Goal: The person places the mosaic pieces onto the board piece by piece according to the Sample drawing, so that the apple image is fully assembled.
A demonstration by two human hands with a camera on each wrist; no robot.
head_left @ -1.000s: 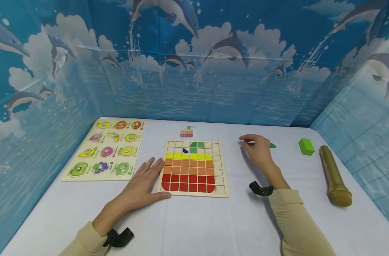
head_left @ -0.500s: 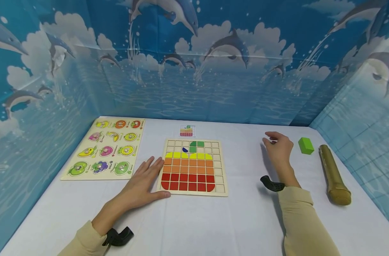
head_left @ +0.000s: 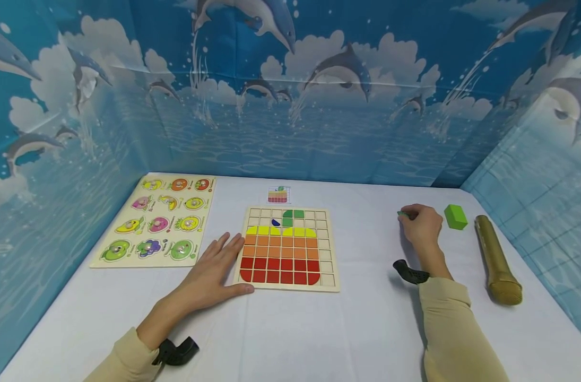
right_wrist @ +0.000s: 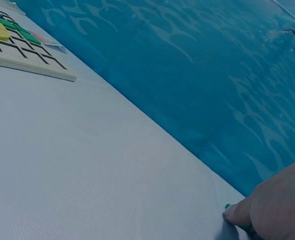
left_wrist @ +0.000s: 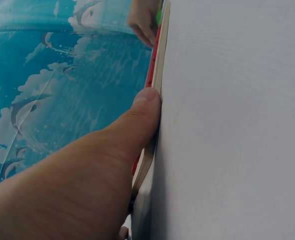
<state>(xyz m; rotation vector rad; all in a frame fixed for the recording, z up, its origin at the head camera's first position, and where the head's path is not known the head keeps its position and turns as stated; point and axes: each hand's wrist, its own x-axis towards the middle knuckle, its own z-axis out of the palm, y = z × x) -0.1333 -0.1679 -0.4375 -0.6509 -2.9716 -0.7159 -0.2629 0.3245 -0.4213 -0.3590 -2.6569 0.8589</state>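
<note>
A square wooden grid board lies on the table, bearing red, orange, yellow and green tiles and a small dark blue piece. My left hand is spread along the board's left side, its fingers at the edge and the thumb at the near left corner. In the left wrist view the thumb touches the board's rim. Off to the right, my right hand pinches a small green piece between thumb and fingertips, low over the table. Most of that piece is hidden by the fingers.
Behind the grid board lies a small picture card. A fruit puzzle board is at the left. A bright green block and an olive-brown club-shaped object lie at the right. A dolphin-print curtain surrounds the table.
My right hand has moved right from over the table nearer the board, and its fingers have come down and taken hold of the green piece. The left hand stays put.
</note>
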